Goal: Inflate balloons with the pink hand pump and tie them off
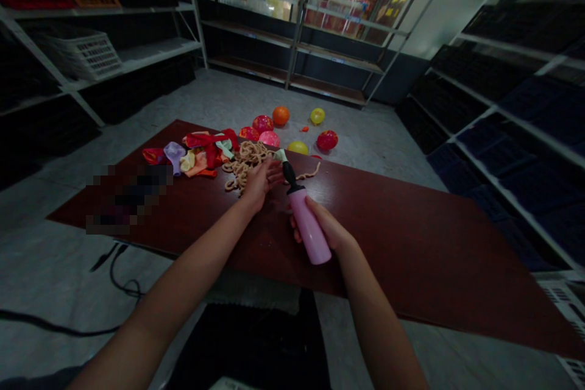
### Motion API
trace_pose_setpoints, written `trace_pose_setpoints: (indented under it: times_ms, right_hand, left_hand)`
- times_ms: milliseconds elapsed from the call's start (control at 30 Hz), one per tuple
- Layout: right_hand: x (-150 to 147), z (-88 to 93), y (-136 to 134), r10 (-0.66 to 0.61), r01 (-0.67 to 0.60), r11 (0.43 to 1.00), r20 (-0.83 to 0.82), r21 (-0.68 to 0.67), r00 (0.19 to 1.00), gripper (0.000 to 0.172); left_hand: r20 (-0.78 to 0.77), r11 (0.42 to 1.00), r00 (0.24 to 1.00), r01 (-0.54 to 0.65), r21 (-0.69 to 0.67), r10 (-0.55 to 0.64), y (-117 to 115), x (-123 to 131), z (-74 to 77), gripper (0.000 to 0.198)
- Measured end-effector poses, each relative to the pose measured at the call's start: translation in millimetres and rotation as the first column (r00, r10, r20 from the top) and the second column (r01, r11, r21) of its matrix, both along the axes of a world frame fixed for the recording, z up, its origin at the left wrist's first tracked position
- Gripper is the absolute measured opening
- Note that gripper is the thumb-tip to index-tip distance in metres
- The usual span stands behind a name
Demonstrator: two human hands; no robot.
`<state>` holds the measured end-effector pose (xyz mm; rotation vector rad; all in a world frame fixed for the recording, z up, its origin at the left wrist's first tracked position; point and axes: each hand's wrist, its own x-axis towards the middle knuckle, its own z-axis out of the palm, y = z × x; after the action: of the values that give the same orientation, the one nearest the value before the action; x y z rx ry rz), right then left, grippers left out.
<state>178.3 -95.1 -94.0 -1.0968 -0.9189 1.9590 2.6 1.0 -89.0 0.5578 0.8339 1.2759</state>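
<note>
Wooden table (388,207) used as work surface; right half left bare. Progress, judged from how things lie: at least seven balloons filled, seen on floor beyond table's far edge, e.g. orange balloon (280,115), red balloon (327,140), far yellow balloon (317,116). Remaining: heap of limp balloons (203,152) at far left of table, none inflated. Pink pump (311,228) held above table near centre, tilted, nozzle pointed far and slightly left; barrel wrapped by right hand (331,225). Pale green balloon (280,155), limp, seen at nozzle tip; whether fully seated cannot be told. Left hand (262,180) placed just left of nozzle, fingers extended, nothing seen gripped; contact with the green one unclear.

Surroundings: far side closed off by metal rack (292,42); white crate (94,52) stored on left shelving. Rope pile (244,161) crowded between limp heap and left hand, loose end run out to right past nozzle; could be snagged. Black cable (123,280) strewn on floor, near left.
</note>
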Motion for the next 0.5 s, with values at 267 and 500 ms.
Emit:
trace_pose_setpoints:
  times_ms: [267,500]
  right_hand:
    - [-2.1,1.2,-1.2,0.054,-0.054,0.999,-0.027,-0.004,0.998,0.048]
    - [-1.0,2.2,-2.2,0.087,-0.091,0.994,-0.08,-0.056,0.993,0.051]
  left_hand:
    - [0.01,0.991,0.993,0.117,0.058,-0.118,1.1,-1.0,-4.2,0.032]
    - [0.037,0.951,0.954,0.291,0.11,-0.296,-4.3,-1.4,-2.1,0.032]
